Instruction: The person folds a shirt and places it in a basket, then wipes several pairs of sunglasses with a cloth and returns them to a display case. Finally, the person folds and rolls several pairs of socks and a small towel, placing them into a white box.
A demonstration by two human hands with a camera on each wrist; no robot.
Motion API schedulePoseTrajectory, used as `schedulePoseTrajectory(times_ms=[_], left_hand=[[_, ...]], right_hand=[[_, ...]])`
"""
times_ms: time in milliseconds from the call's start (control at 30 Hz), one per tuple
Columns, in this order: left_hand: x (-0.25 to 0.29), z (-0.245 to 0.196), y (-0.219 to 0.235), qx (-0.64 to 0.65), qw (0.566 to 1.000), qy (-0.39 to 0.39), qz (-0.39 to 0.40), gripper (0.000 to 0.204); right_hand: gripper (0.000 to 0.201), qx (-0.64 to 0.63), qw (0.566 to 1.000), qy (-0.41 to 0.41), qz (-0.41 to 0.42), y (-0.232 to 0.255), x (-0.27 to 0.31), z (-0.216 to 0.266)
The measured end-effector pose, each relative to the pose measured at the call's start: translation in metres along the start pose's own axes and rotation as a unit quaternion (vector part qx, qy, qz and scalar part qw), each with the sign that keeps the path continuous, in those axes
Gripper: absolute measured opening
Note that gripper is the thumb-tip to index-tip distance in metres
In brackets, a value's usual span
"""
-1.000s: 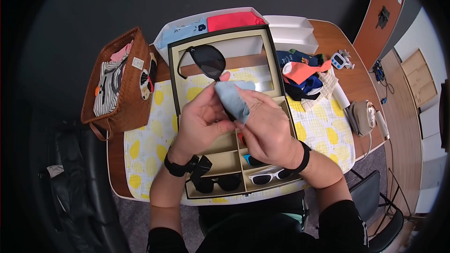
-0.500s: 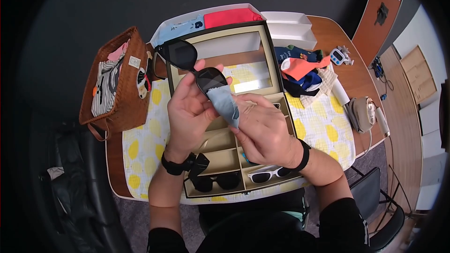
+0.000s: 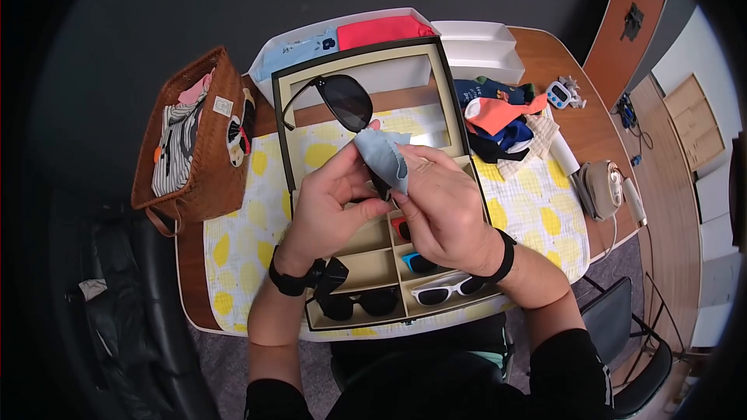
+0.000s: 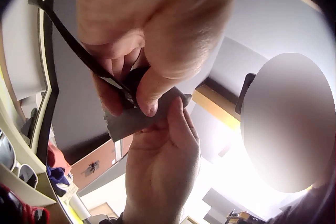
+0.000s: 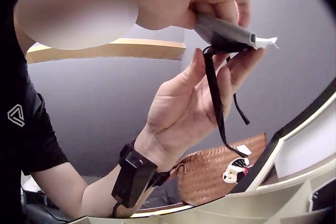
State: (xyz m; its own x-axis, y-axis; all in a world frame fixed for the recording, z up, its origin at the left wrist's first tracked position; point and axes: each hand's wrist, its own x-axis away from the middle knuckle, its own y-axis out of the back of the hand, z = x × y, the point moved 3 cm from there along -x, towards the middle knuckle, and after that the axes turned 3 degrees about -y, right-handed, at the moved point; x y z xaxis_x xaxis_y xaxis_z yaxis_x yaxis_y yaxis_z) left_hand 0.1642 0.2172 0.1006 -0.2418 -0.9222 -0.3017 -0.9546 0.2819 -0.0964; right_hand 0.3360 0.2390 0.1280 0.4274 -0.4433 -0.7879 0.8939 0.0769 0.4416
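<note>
In the head view my left hand (image 3: 331, 202) holds a pair of black sunglasses (image 3: 347, 103), one dark lens rising above the fingers. My right hand (image 3: 445, 206) pinches a light blue cleaning cloth (image 3: 383, 157) folded over the other lens, which it mostly hides. From the left wrist, a black temple arm (image 4: 73, 45) sticks out past the left thumb, and the cloth (image 4: 139, 121) lies between both hands. The right wrist view shows the temples hanging below the cloth (image 5: 226, 29), with left fingers supporting the frame from beneath.
Under the hands lies an open glasses case (image 3: 459, 128) with its windowed lid raised; compartments hold black sunglasses (image 3: 359, 304), white sunglasses (image 3: 447, 292) and blue ones (image 3: 420, 263). A wicker basket (image 3: 206, 163) stands left, socks (image 3: 506, 120) lie right, and white boxes (image 3: 482, 50) sit behind.
Half a second ago the sunglasses were turned further left, with much of the second lens bare. Now they have swung back right and the cloth covers that lens, much as one second ago.
</note>
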Motion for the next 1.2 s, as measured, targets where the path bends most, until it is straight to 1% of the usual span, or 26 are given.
schedulePoseTrajectory(times_ms=[133, 167, 233, 333, 467, 533, 667, 767, 867, 900, 967, 1067, 1133, 1167, 1200], left_hand=[[0.0, -0.003, -0.001, -0.012, 1.0, 0.009, -0.015, 0.087], [-0.001, -0.001, 0.0, -0.012, 1.0, 0.01, -0.017, 0.087], [-0.002, 0.002, 0.004, 0.008, 0.997, -0.055, -0.052, 0.088], [-0.004, -0.001, 0.007, 0.009, 0.995, -0.068, -0.066, 0.087], [-0.005, -0.004, 0.012, 0.024, 0.993, -0.078, -0.084, 0.086], [-0.005, -0.005, 0.014, 0.059, 0.989, -0.087, -0.1, 0.085], [-0.007, -0.004, 0.013, 0.039, 0.99, -0.107, -0.084, 0.085], [-0.008, -0.002, 0.012, 0.033, 0.99, -0.101, -0.088, 0.087], [-0.006, -0.001, 0.013, 0.05, 0.992, -0.096, -0.071, 0.087], [-0.005, -0.003, 0.013, 0.042, 0.993, -0.095, -0.063, 0.088], [-0.004, -0.003, 0.01, 0.033, 0.993, -0.096, -0.051, 0.088], [-0.002, 0.0, 0.007, 0.064, 0.992, -0.103, -0.046, 0.088], [-0.002, 0.001, 0.006, 0.071, 0.996, -0.055, -0.014, 0.087], [-0.002, 0.001, 0.007, 0.071, 0.996, -0.054, -0.014, 0.087], [-0.002, 0.001, 0.006, 0.075, 0.997, -0.02, -0.007, 0.085]], right_hand=[[0.031, 0.008, 1.0, -0.006, 0.016, 0.0, 0.0, 0.005], [0.031, 0.007, 1.0, 0.003, 0.018, -0.001, 0.0, 0.007], [0.03, 0.004, 1.0, 0.015, 0.022, -0.002, -0.001, 0.009], [0.03, -0.001, 0.999, 0.024, 0.024, -0.003, -0.002, 0.01], [0.029, -0.019, 0.999, 0.017, 0.038, -0.003, 0.0, 0.008], [0.029, -0.025, 0.999, 0.018, 0.041, -0.003, 0.0, 0.009], [0.031, 0.007, 0.999, 0.017, 0.03, 0.0, -0.002, 0.012], [0.033, 0.03, 0.999, 0.016, 0.021, 0.0, -0.002, 0.012], [0.034, 0.057, 0.998, 0.0, 0.015, -0.001, -0.001, 0.008], [0.034, 0.075, 0.997, -0.012, 0.012, -0.001, -0.001, 0.005], [0.033, 0.082, 0.997, -0.01, 0.002, -0.002, -0.001, 0.0], [0.032, 0.092, 0.996, -0.009, -0.015, -0.001, -0.003, -0.001], [0.031, 0.095, 0.995, -0.01, -0.022, 0.0, -0.002, -0.002], [0.028, 0.084, 0.996, -0.027, -0.021, -0.001, -0.001, -0.004], [0.025, 0.073, 0.996, -0.043, -0.021, -0.001, -0.001, -0.007]])
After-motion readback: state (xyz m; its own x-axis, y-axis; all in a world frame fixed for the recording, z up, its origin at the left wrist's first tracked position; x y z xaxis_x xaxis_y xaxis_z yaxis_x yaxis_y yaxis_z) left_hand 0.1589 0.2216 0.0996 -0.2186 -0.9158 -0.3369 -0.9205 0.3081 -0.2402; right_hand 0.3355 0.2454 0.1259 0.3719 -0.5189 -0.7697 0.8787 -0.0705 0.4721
